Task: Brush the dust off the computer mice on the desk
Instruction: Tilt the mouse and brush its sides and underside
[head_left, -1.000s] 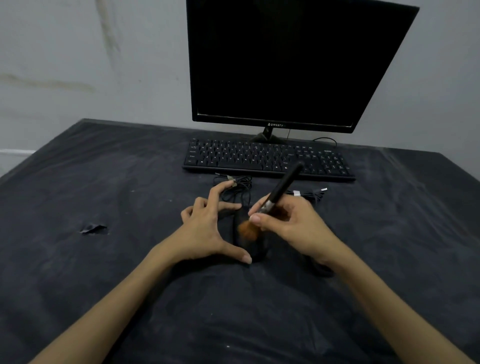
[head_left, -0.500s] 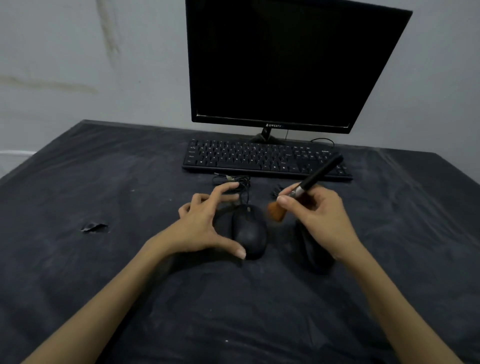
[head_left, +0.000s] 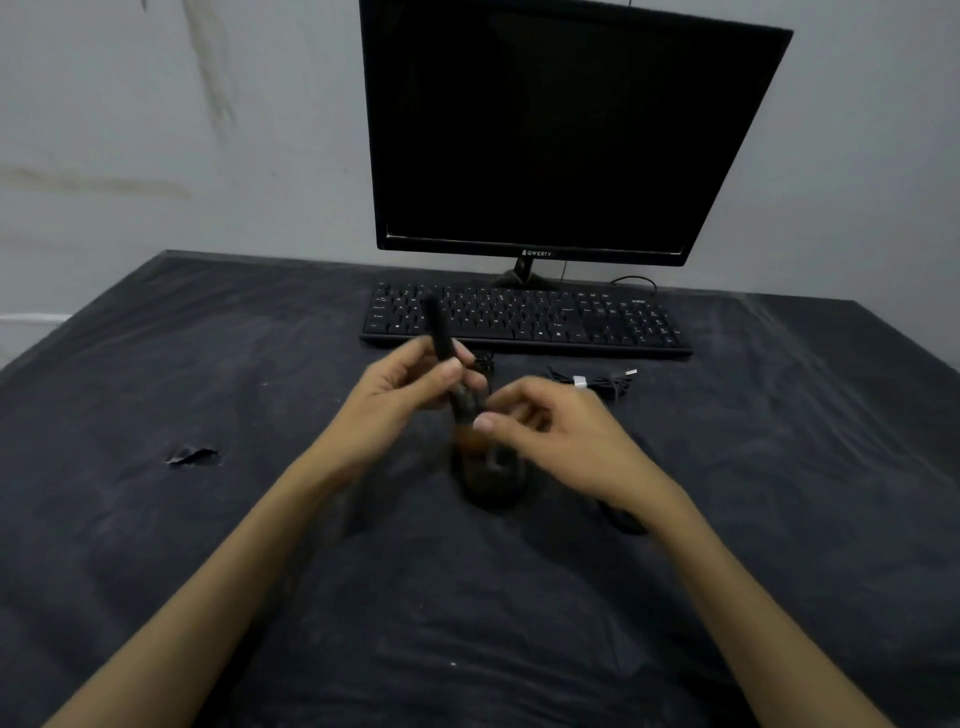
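Observation:
My left hand (head_left: 402, 397) is closed around the black handle of a brush (head_left: 441, 332), which stands nearly upright and is blurred. Its orange bristles (head_left: 470, 441) point down onto a black mouse (head_left: 496, 480) at the desk's middle. My right hand (head_left: 550, 431) is beside the brush, thumb and forefinger pinching its ferrule. A second black mouse (head_left: 626, 519) lies to the right, mostly hidden under my right wrist.
A black keyboard (head_left: 524, 319) and a dark monitor (head_left: 561, 130) stand behind the hands. Coiled mouse cables (head_left: 597, 382) lie in front of the keyboard. A small tear (head_left: 191, 455) shows in the dark desk cover (head_left: 208, 545) at the left.
The brush, held only by my right hand over the right mouse, has swung back to the middle mouse. My left hand left the mouse's side and took the handle.

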